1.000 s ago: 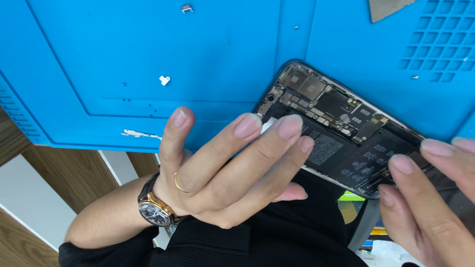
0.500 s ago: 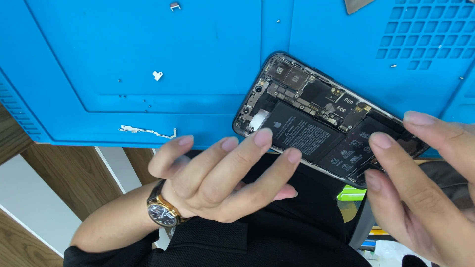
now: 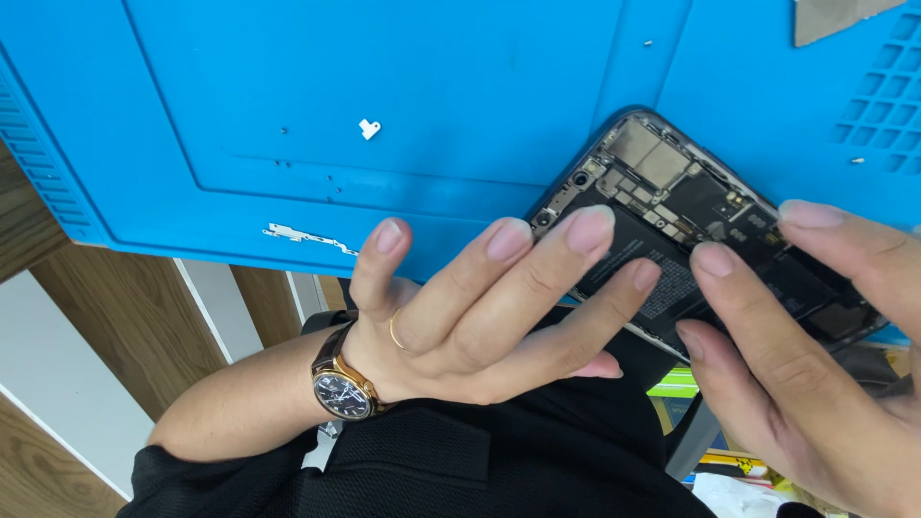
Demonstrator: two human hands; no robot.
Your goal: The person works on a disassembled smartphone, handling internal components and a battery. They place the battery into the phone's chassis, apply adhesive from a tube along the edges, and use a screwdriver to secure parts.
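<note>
Opened phone (image 3: 691, 216) on blue mat (image 3: 432, 86), under both hands' spread fingertips (image 3: 587, 230).

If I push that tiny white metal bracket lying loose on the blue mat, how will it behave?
The white bracket looks thin and tiny, so it is probably very light and would skid or flick away at a touch. It lies flat, so rolling seems unlikely. The blue mat looks rubbery, which may slow it.

A small green and yellow package (image 3: 677, 382) peeks out below the opened phone's lower edge, between the two hands, and further flat colourful printed packs (image 3: 731, 464) lie lower right beside a crumpled white wrapper (image 3: 734, 495).
</note>
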